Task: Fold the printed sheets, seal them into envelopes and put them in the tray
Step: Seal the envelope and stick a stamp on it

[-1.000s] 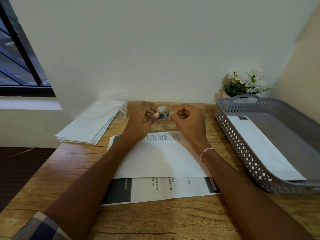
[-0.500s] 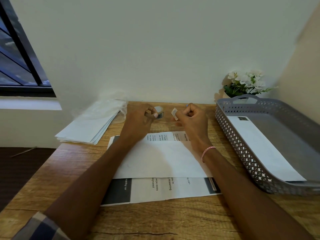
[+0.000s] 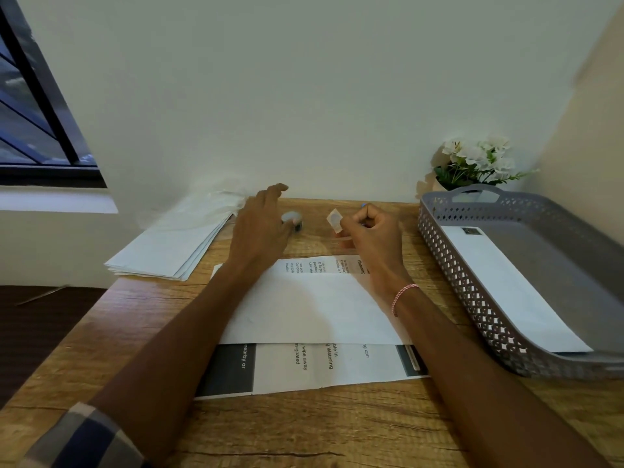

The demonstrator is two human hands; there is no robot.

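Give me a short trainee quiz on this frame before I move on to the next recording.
1. True or false: the tray holds no envelopes.
2. What does the right hand pinch? A) a sticker B) a pen C) a folded sheet
3. Fill in: the middle envelope, between the forearms, lies on top of a printed ____.

Key: 1 false, a stamped envelope lies in it. 2 A. 3 sheet.
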